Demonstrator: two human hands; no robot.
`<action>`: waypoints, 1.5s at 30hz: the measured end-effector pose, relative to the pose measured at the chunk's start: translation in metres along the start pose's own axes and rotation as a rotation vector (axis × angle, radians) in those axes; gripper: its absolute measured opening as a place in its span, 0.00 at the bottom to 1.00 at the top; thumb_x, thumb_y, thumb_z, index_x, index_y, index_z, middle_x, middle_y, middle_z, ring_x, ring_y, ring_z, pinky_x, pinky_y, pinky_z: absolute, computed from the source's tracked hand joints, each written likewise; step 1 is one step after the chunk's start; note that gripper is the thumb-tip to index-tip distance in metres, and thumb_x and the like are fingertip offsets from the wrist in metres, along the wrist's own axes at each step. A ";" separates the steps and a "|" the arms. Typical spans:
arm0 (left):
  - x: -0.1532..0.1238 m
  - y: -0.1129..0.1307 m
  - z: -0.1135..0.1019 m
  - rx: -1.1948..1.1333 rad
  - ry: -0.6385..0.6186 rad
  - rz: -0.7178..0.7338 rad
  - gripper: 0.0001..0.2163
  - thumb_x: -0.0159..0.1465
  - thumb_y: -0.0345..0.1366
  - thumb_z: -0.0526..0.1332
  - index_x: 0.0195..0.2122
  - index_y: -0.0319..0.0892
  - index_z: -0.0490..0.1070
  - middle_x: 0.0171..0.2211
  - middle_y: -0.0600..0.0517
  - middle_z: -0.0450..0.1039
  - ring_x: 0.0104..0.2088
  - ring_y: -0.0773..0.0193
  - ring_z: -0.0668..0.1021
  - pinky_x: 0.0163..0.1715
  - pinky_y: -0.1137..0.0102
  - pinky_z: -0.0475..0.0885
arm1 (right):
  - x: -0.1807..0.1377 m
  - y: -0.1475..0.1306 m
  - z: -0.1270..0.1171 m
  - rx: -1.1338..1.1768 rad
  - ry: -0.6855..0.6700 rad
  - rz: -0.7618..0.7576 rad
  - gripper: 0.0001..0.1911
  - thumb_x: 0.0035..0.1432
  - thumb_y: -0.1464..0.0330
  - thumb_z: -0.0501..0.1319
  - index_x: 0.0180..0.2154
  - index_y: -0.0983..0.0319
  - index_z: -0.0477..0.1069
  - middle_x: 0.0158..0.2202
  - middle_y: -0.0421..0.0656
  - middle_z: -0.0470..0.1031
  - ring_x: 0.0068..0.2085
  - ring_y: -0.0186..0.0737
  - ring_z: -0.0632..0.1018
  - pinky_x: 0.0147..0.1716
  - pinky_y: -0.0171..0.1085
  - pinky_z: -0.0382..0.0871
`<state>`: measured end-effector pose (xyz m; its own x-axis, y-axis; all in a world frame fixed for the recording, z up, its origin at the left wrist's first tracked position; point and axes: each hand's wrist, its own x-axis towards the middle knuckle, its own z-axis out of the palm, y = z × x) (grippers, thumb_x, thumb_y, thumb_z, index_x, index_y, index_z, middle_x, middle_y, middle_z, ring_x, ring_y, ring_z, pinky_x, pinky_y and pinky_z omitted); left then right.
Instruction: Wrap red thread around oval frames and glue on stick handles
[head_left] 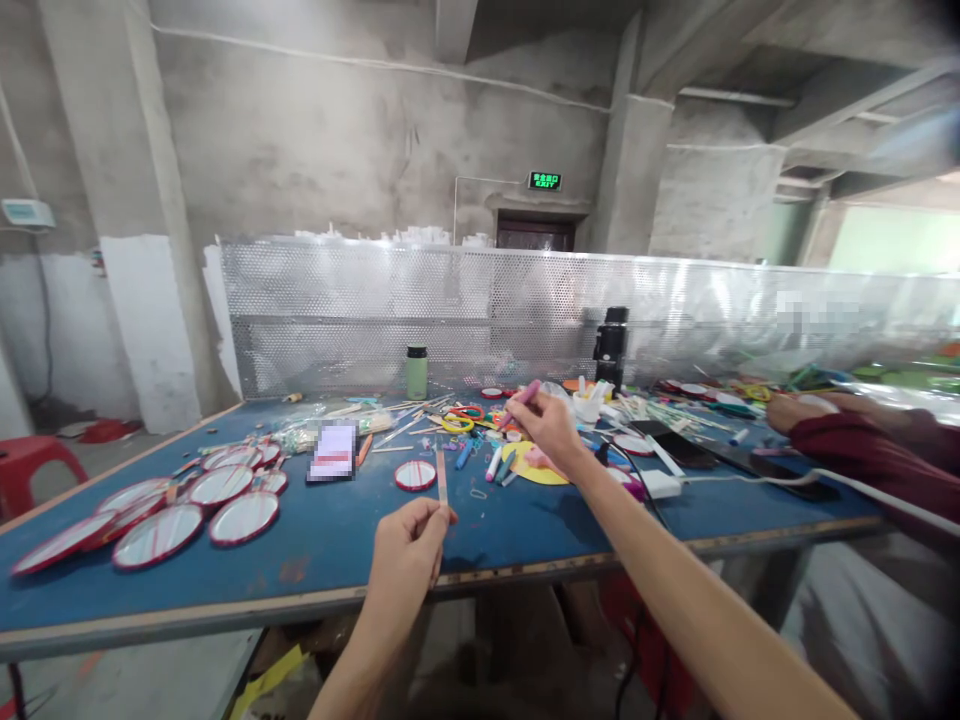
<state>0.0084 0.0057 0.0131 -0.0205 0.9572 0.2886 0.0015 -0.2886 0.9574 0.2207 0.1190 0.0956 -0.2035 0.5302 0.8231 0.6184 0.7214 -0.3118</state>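
My left hand is closed near the table's front edge and pinches a flat wooden stick, which points up and away from me. My right hand is raised over the clutter farther back, its fingers shut on a pink marker. Just behind the stick, a round red-rimmed disc lies on the blue table. Several pens, among them a blue marker and a white marker, lie below my right hand. Beside them is a yellow round piece with something pink on it.
Several red-rimmed discs are piled at the left. A phone lies nearby. Behind stand a green bottle and a black thermos, before a perforated metal screen. At right, a co-worker's sleeve reaches in; a white cable crosses there.
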 end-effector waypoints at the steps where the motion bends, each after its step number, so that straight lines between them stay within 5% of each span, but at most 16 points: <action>1: 0.000 0.000 0.000 -0.005 0.006 -0.001 0.16 0.59 0.48 0.59 0.29 0.38 0.72 0.08 0.62 0.54 0.10 0.74 0.56 0.13 0.78 0.50 | -0.010 -0.010 0.004 0.048 0.048 0.026 0.18 0.67 0.61 0.49 0.36 0.66 0.71 0.21 0.39 0.70 0.17 0.31 0.66 0.15 0.31 0.59; 5: 0.003 -0.001 0.000 -0.005 0.019 0.009 0.16 0.58 0.48 0.59 0.27 0.38 0.72 0.07 0.62 0.55 0.10 0.74 0.57 0.13 0.77 0.50 | -0.049 -0.053 0.027 0.635 0.328 0.235 0.13 0.60 0.60 0.62 0.37 0.64 0.73 0.24 0.41 0.76 0.19 0.33 0.72 0.18 0.34 0.69; 8: 0.004 -0.001 -0.001 0.007 0.014 0.020 0.16 0.57 0.48 0.59 0.27 0.38 0.72 0.07 0.61 0.56 0.09 0.73 0.57 0.12 0.77 0.49 | -0.060 -0.071 0.042 0.727 0.395 0.217 0.09 0.59 0.63 0.64 0.36 0.63 0.75 0.19 0.37 0.73 0.19 0.33 0.73 0.22 0.35 0.72; 15: 0.006 0.002 0.003 0.013 0.057 0.015 0.16 0.56 0.48 0.59 0.26 0.38 0.72 0.06 0.61 0.55 0.09 0.73 0.56 0.12 0.77 0.48 | -0.073 -0.077 0.050 0.597 0.427 0.050 0.06 0.61 0.69 0.61 0.35 0.61 0.76 0.20 0.37 0.71 0.23 0.35 0.75 0.31 0.38 0.74; 21: 0.006 0.002 0.004 -0.001 0.065 0.019 0.16 0.55 0.48 0.60 0.27 0.38 0.72 0.08 0.61 0.57 0.09 0.72 0.58 0.11 0.76 0.50 | -0.082 -0.083 0.048 0.497 0.327 -0.082 0.06 0.60 0.73 0.60 0.33 0.61 0.75 0.26 0.41 0.76 0.27 0.38 0.76 0.30 0.37 0.72; 45: 0.005 -0.007 0.003 0.147 0.063 0.089 0.14 0.60 0.45 0.57 0.28 0.39 0.73 0.10 0.60 0.58 0.11 0.71 0.61 0.16 0.74 0.51 | -0.081 -0.086 0.047 0.422 0.264 -0.136 0.06 0.60 0.75 0.60 0.34 0.60 0.75 0.26 0.39 0.74 0.27 0.36 0.74 0.29 0.36 0.69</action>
<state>0.0112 0.0127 0.0078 -0.0764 0.9235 0.3760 0.1518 -0.3620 0.9198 0.1480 0.0349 0.0337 -0.0290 0.3279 0.9443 0.2283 0.9219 -0.3131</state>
